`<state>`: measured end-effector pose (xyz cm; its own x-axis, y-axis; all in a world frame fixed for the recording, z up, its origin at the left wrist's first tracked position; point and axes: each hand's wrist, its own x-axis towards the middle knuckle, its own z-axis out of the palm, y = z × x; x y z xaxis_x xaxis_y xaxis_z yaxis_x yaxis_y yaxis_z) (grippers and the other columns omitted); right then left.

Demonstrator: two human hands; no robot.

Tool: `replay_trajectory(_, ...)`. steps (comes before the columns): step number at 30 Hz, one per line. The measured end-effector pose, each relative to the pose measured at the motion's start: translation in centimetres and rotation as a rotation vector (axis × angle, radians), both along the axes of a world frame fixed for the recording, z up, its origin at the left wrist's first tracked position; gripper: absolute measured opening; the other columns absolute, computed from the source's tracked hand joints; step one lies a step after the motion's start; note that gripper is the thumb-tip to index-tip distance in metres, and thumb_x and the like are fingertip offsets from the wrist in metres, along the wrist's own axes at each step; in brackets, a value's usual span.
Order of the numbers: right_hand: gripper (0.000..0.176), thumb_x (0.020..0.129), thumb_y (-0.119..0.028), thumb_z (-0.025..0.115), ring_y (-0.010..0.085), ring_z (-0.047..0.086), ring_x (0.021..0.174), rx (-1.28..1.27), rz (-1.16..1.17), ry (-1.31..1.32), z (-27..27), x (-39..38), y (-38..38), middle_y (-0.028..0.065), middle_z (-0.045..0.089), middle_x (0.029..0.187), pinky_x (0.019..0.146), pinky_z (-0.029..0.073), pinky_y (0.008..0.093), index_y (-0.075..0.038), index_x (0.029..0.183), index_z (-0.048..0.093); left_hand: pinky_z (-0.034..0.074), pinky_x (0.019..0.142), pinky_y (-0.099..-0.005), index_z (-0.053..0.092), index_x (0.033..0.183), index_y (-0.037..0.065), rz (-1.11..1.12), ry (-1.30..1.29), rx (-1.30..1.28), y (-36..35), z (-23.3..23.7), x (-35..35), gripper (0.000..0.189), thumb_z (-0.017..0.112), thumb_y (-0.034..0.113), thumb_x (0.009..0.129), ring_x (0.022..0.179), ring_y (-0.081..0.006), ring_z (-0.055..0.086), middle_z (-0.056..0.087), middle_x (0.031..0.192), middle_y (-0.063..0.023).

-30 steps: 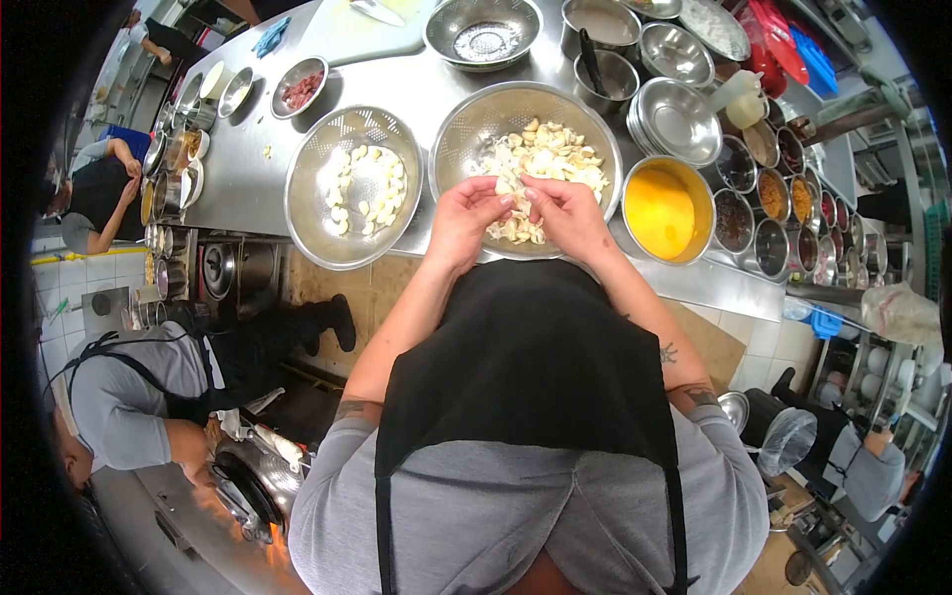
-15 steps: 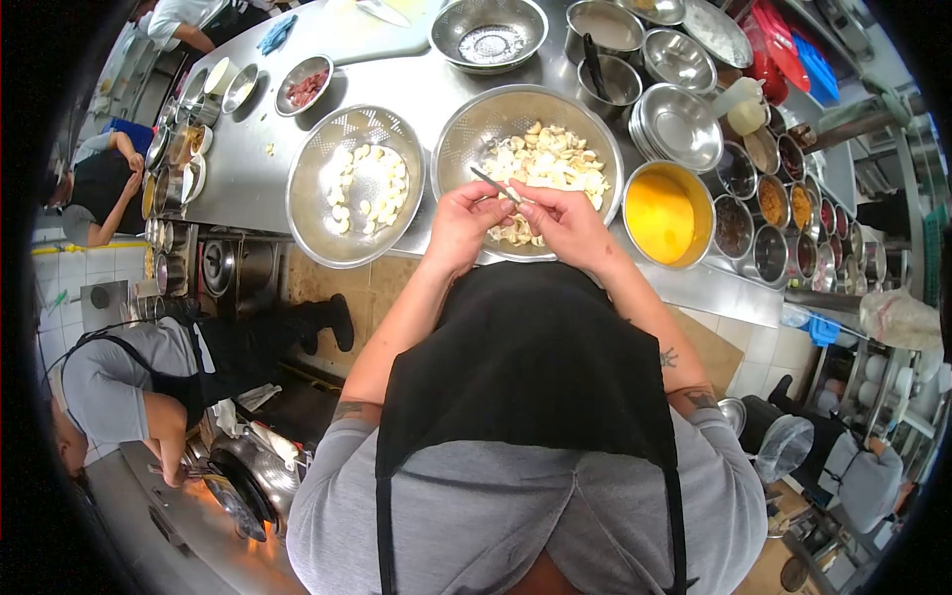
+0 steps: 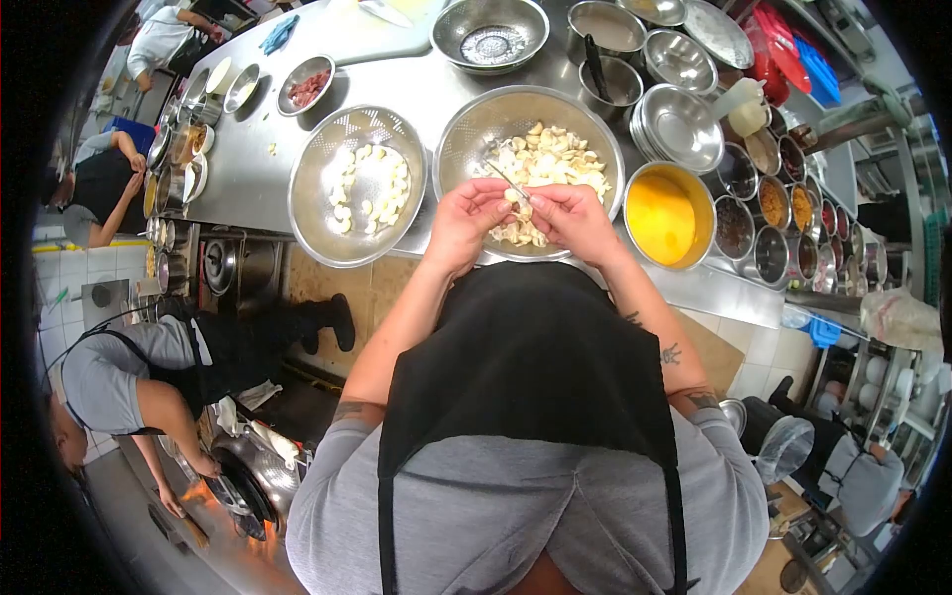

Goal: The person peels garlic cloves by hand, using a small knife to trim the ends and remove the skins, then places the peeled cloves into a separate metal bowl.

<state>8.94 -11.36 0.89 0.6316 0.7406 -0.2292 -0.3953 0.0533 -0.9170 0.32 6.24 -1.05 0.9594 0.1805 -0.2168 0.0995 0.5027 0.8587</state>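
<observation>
Both my hands are over a perforated metal colander (image 3: 451, 149) heaped with pale, garlic-like cloves (image 3: 555, 159), some with papery skin. My left hand (image 3: 468, 226) pinches a small pale garlic clove (image 3: 512, 196) between thumb and fingertips. My right hand (image 3: 577, 224) is closed on a small knife (image 3: 507, 178); its thin blade slants up and left across the clove, while the handle is hidden in the fingers. To the left stands a second colander (image 3: 307, 198) with smooth white cloves (image 3: 372, 188) spread around its bottom.
A metal pot (image 3: 706, 183) of orange-yellow liquid stands close by my right forearm. Stacked steel bowls (image 3: 684, 129), an empty-looking colander (image 3: 490, 30) and a bowl of red meat (image 3: 305, 84) share the steel table. At lower left a person (image 3: 129, 382) works beside a flaming wok.
The knife blade has turned more upright, and the pinched clove shows more between my fingertips. My right hand has shifted slightly. The person at the wok has reached an arm lower.
</observation>
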Motion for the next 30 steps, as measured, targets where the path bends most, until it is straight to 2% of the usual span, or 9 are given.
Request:
replay_trajectory(3, 0.024, 0.097, -0.016, 0.057, 0.0026, 0.044, 0.056, 0.008, 0.026, -0.002, -0.6, 0.4, -0.2, -0.0029, 0.056, 0.067, 0.049, 0.035, 0.0173, -0.002, 0.114, 0.066, 0.053, 0.088, -0.0306, 0.056, 0.119, -0.002, 0.006, 0.03, -0.064, -0.3, 0.4, 0.0, 0.03, 0.06, -0.004, 0.089, 0.102, -0.0178, 0.063, 0.064, 0.114, -0.0142)
replay_trajectory(6, 0.024, 0.097, -0.016, 0.057, 0.0026, 0.045, 0.056, 0.004, 0.068, -0.008, -0.4, 0.2, 0.0, -0.0029, 0.055, 0.067, 0.048, 0.035, 0.0175, -0.003, 0.114, 0.066, 0.053, 0.091, -0.0315, 0.058, 0.115, -0.003, 0.003, 0.013, -0.001, -0.3, 1.1, 0.2, 0.027, 0.061, -0.005, 0.088, 0.104, -0.0186, 0.063, 0.063, 0.117, -0.016)
replay_trajectory(9, 0.024, 0.097, -0.016, 0.056, 0.0028, 0.045, 0.056, 0.011, 0.047, -0.034, -0.3, 0.0, 0.0, -0.0026, 0.056, 0.067, 0.049, 0.036, 0.0181, -0.002, 0.113, 0.066, 0.052, 0.088, -0.0275, 0.06, 0.111, -0.005, 0.024, 0.004, 0.038, -0.3, 1.1, 0.2, 0.026, 0.066, -0.002, 0.086, 0.098, -0.0157, 0.064, 0.066, 0.108, -0.0125)
replay_trajectory(15, 0.024, 0.098, -0.017, 0.054, 0.0044, 0.047, 0.055, -0.056, -0.218, -0.24, -1.9, 0.2, 0.6, -0.0021, 0.057, 0.068, 0.052, 0.039, 0.0202, 0.0, 0.11, 0.066, 0.053, 0.089, -0.0305, 0.059, 0.113, -0.005, 0.036, 0.004, 0.115, 0.0, 1.0, 0.1, 0.027, 0.061, -0.007, 0.087, 0.103, -0.0214, 0.064, 0.063, 0.114, -0.0153)
replay_trajectory(18, 0.026, 0.099, -0.021, 0.053, 0.0049, 0.048, 0.054, -0.156, -0.298, -0.137, -2.6, 1.1, 0.0, -0.0011, 0.058, 0.066, 0.051, 0.038, 0.0211, -0.001, 0.11, 0.066, 0.054, 0.087, -0.0302, 0.057, 0.115, -0.005, 0.056, 0.038, 0.089, 0.3, 0.4, -0.2, 0.028, 0.061, -0.007, 0.087, 0.102, -0.023, 0.065, 0.061, 0.118, -0.0148)
replay_trajectory(21, 0.027, 0.099, -0.024, 0.053, 0.0052, 0.049, 0.054, -0.375, -0.137, -0.123, -2.5, 1.7, -0.3, 0.0001, 0.059, 0.065, 0.052, 0.039, 0.0214, -0.002, 0.107, 0.067, 0.056, 0.082, -0.0291, 0.056, 0.117, -0.006, 0.086, 0.001, 0.051, 0.2, 0.4, -0.2, 0.032, 0.064, -0.006, 0.086, 0.099, -0.0226, 0.067, 0.062, 0.116, -0.0162)
replay_trajectory(24, 0.025, 0.097, -0.021, 0.055, 0.0044, 0.05, 0.054, -0.501, -0.064, -0.278, -2.8, 1.2, -0.2, -0.0001, 0.06, 0.064, 0.052, 0.04, 0.0208, -0.005, 0.111, 0.068, 0.056, 0.08, -0.0291, 0.055, 0.118, -0.006, 0.083, -0.03, 0.061, 0.2, 0.7, 0.0, 0.033, 0.063, -0.007, 0.086, 0.098, -0.0232, 0.067, 0.062, 0.114, -0.0157)
replay_trajectory(27, 0.025, 0.096, -0.017, 0.056, 0.0039, 0.05, 0.055, -0.357, -0.101, -0.201, -1.9, 0.9, -0.2, 0.0001, 0.062, 0.067, 0.052, 0.041, 0.0201, -0.007, 0.117, 0.067, 0.056, 0.081, -0.0289, 0.053, 0.12, -0.005, 0.033, 0.003, 0.022, 0.6, 0.2, -0.2, 0.036, 0.063, -0.007, 0.086, 0.1, -0.0239, 0.067, 0.062, 0.114, -0.0156)
replay_trajectory(30, 0.029, 0.095, -0.015, 0.057, 0.0039, 0.05, 0.054, -0.265, -0.181, -0.229, -1.6, 1.0, 0.0, 0.0003, 0.062, 0.067, 0.052, 0.041, 0.0202, -0.009, 0.123, 0.064, 0.055, 0.084, -0.0285, 0.052, 0.122, -0.004, 0.027, 0.037, 0.067, 0.6, 0.1, -0.3, 0.038, 0.064, -0.007, 0.086, 0.102, -0.0247, 0.066, 0.061, 0.116, -0.0164)
